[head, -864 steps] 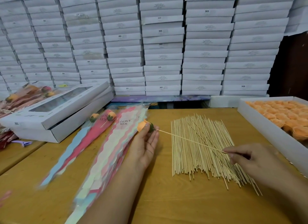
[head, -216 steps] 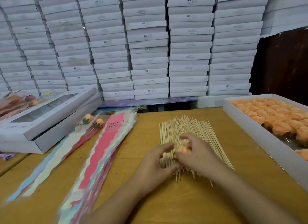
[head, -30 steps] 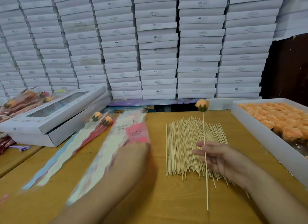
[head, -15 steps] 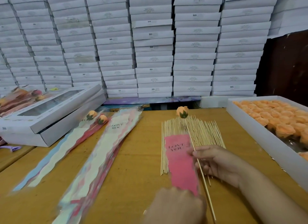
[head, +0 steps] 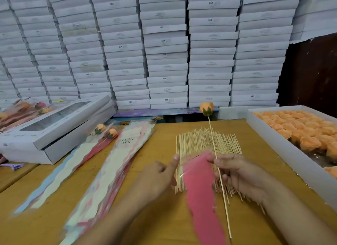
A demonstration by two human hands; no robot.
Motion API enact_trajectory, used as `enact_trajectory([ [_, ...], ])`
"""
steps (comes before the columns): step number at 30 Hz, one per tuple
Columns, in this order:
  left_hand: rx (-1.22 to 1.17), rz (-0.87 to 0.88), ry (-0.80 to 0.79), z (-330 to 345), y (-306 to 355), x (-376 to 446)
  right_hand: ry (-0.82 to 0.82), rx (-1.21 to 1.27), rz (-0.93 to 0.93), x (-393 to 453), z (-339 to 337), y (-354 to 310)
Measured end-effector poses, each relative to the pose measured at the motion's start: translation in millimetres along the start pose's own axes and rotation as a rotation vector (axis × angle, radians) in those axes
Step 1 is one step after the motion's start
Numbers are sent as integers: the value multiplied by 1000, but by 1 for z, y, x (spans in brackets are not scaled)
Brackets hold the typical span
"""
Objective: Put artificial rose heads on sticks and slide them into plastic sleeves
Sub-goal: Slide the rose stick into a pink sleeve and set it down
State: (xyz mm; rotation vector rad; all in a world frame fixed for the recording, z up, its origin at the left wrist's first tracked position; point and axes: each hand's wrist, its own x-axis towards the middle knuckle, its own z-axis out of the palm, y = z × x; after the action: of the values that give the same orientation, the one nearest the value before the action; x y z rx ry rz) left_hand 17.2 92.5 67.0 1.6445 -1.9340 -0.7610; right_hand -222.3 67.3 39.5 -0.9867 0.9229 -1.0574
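A person at a wooden tabletop (head: 255, 135) prepares to slip a stemmed rose into a pink sleeve (head: 200, 186); the right hand (head: 238, 173) pinches the stick (head: 212, 135) between thumb and curled fingers, the orange rose head (head: 206, 108) standing upright beyond the far end of the loose stick pile (head: 198, 140); the same hand's fingertips also appear to touch the sleeve's upper edge, though blur makes that uncertain; the left hand (head: 156, 179) sits just left of the pile, index finger raised, other fingers curled, and whether it has hold of the sleeve's left edge cannot be told.

The step likely calls for opening the sleeve's wide mouth first, then feeding the bare end of the stick down toward the narrow tip, keeping the stick straight so it does not snag or pierce the plastic; the head should end just inside the mouth.

Left of the pile lies a stack of empty sleeves (head: 116, 164) printed "LOVE YOU"; further left, two finished roses (head: 105, 130) rest in sleeves beside a windowed box (head: 54, 124); right of the pile, a white tray (head: 284, 146) holds rows of orange rose heads; behind, stacked white boxes (head: 164, 49) carry small "SGS" labels, other print too small to read.
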Motion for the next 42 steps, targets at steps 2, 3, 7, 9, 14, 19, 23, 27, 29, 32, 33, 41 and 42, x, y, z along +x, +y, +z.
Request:
enact_trajectory([
  [2, -58, -34, 1, 6, -8, 16, -31, 12, -16, -1, 1, -1],
  [3, -158, -65, -14, 4, -8, 21, -45, 12, -21, -1, 1, -1],
  [7, -801, -198, -254, 14, -6, 41, -77, -16, -19, -3, 4, 0],
  [9, -1027, -231, -203, 14, -3, 50, -106, -77, 8, -5, 5, 2],
  [14, -1046, -251, -37, 25, -7, 60, -146, -127, 33, -6, 6, 3],
  [19, -900, -176, -113, 36, -13, 47, 14, -65, -57, 0, -1, -1],
  [23, -983, -210, -235, 43, -10, 39, 96, -75, -67, 3, -3, 2],
  [27, -996, -220, -218, 38, -6, 40, 72, -116, -45, 3, -3, 4],
  [29, -998, -207, -213, 37, -6, 40, 30, -138, -32, 2, -3, 4],
  [32, -1001, -195, -190, 41, -7, 39, 3, -154, -23, 1, -1, 4],
  [33, -1004, -195, -173, 43, -8, 39, 3, -156, -23, 1, 0, 5],
  [41, -998, -172, -123, 41, -9, 39, 4, -135, -21, 0, 1, 2],
  [42, -996, -170, -112, 41, -9, 38, 5, -146, -21, -1, 1, 2],
])
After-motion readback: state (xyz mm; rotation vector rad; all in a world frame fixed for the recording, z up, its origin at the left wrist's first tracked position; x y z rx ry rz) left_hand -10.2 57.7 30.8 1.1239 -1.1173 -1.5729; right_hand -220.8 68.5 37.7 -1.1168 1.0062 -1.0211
